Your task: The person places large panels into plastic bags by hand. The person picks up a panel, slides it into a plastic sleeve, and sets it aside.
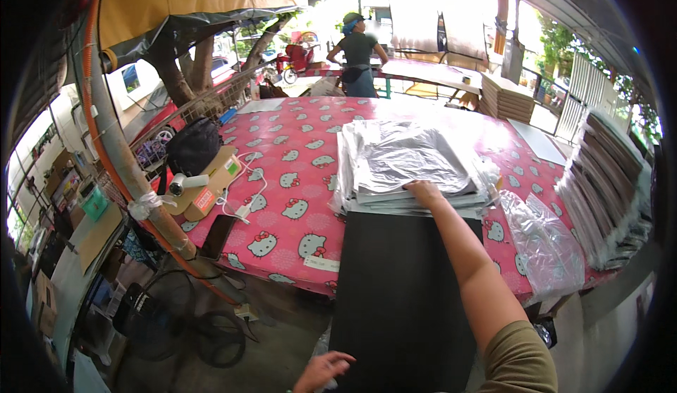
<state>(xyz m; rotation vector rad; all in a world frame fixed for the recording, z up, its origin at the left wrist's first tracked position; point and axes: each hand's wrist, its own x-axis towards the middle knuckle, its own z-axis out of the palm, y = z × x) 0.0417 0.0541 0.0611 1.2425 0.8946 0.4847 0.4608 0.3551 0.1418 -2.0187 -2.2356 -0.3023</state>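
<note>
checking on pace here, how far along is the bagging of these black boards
Done: a pile of plastic-wrapped flat panels lies on the pink patterned tablecloth. In hand: the left hand steadies a bare black rectangular board while the right hand rests on the pile's edge. Left: loose clear plastic bags, and stacked brown boards at right.

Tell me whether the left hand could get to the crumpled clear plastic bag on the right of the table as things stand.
Probably not easily. The left hand grips the near edge of the black board, while the clear plastic bag lies beyond the right forearm, which crosses the way. The right hand is nearer.
</note>
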